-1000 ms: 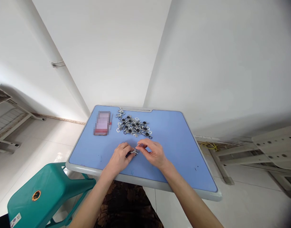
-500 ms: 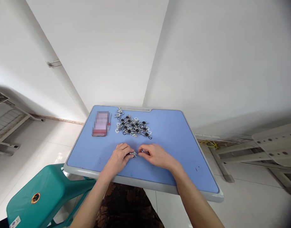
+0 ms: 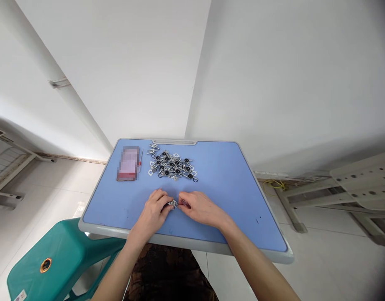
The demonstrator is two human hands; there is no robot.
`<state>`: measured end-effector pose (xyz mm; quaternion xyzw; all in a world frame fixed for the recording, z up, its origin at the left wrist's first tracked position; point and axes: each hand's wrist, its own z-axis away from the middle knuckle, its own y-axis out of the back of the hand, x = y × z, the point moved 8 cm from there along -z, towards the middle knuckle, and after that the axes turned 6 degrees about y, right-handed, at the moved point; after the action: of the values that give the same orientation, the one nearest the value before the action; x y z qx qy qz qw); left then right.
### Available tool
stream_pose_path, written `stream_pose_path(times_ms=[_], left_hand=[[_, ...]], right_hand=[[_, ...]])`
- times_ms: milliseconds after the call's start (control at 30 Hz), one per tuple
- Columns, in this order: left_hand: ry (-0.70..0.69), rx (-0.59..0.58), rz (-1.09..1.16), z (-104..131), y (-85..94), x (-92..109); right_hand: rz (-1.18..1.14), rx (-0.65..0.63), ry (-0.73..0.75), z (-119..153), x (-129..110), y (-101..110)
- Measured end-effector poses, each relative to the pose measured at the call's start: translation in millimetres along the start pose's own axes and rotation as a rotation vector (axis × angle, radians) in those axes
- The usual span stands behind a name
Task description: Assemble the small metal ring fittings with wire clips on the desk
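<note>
Near the front middle of the blue table [image 3: 224, 179], my left hand [image 3: 154, 210] pinches a small metal part [image 3: 173, 203] between thumb and fingers. My right hand [image 3: 201, 207] is closed just to its right, its fingertips close to that part. Something thin shows within the right hand's curled fingers, too small to name. Beyond both hands lies a pile of small metal pieces with black round discs [image 3: 173, 164]. A few silver pieces [image 3: 152, 149] sit at the pile's back left.
A phone-like flat object [image 3: 129, 163], blurred out, lies at the table's left, beside a thin tool with a red part [image 3: 140, 163]. A green stool [image 3: 54, 255] stands at the lower left. White walls rise behind the table; a metal frame [image 3: 324, 196] is at right.
The whole view has shifted slightly, so the table and hands appear a little further left. Both hands keep their grip near each other, with only small finger movement.
</note>
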<state>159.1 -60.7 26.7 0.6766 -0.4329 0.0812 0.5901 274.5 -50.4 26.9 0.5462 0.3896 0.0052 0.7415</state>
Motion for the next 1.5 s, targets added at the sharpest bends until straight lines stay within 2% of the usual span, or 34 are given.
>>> stream_pose_path(times_ms=[267, 433, 633, 1067, 1200, 1333, 1500], left_hand=[[0.005, -0.029, 0.005, -2.4, -3.3, -3.0], [-0.005, -0.022, -0.002, -3.1, -3.2, -2.9], [-0.005, -0.01, -0.014, -2.6, -0.9, -1.2], [0.007, 0.008, -0.028, -2.1, 0.5, -0.6], [-0.017, 0.042, -0.023, -0.6, 1.9, 0.0], [-0.016, 0.044, -0.017, 0.5, 0.9, -1.2], [0.001, 0.026, -0.017, 0.3, -0.7, -2.7]], right_hand=[[-0.032, 0.049, 0.015, 0.4, -0.8, 7.5], [0.062, 0.097, 0.099, -1.2, -6.6, 7.1], [0.149, 0.092, 0.159, -2.9, -8.5, 2.5], [0.126, 0.138, 0.129, -4.1, -5.6, 4.7], [0.079, 0.154, 0.093, -2.8, -0.4, 8.7], [0.021, 0.116, 0.042, -0.1, 4.8, 11.1], [-0.083, 0.136, 0.06, 3.1, -0.1, 17.0]])
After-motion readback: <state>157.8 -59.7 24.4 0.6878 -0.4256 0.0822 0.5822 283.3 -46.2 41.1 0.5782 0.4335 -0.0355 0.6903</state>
